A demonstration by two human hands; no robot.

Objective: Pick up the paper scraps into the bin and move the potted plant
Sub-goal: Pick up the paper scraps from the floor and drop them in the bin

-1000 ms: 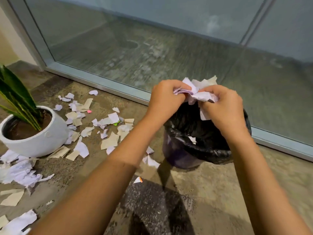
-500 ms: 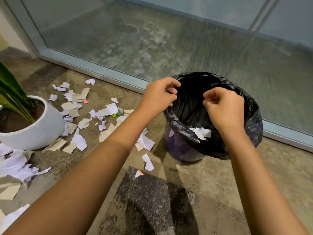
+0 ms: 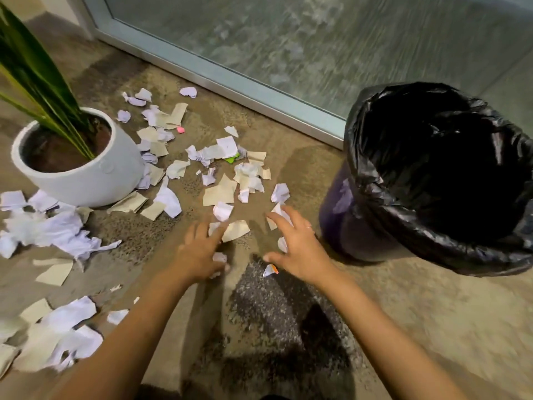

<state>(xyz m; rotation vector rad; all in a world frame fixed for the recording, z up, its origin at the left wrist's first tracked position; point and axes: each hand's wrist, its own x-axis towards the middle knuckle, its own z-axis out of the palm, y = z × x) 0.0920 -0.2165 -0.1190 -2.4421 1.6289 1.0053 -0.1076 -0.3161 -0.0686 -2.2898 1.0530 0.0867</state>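
Several white and tan paper scraps point(image 3: 222, 192) lie scattered over the carpet between the pot and the bin. The bin point(image 3: 432, 174), lined with a black bag, stands at the right. A white potted plant point(image 3: 83, 168) with long green leaves sits at the left, scraps around its base. My left hand point(image 3: 202, 249) is spread low over small scraps near the middle, fingers apart, a crumpled piece under its thumb. My right hand point(image 3: 297, 249) is spread beside it, just left of the bin, fingers over a white scrap point(image 3: 278, 215). Neither hand holds anything.
A glass wall with a metal bottom frame point(image 3: 230, 82) runs along the back. More paper lies in heaps at the left point(image 3: 52, 229) and lower left point(image 3: 57, 339). A darker patch of carpet point(image 3: 274, 307) lies between my forearms.
Both hands let the bundle of scraps fall into the bin, then moved down and left from the bin's rim to the floor, fingers now spread over loose scraps. The view tilted down.
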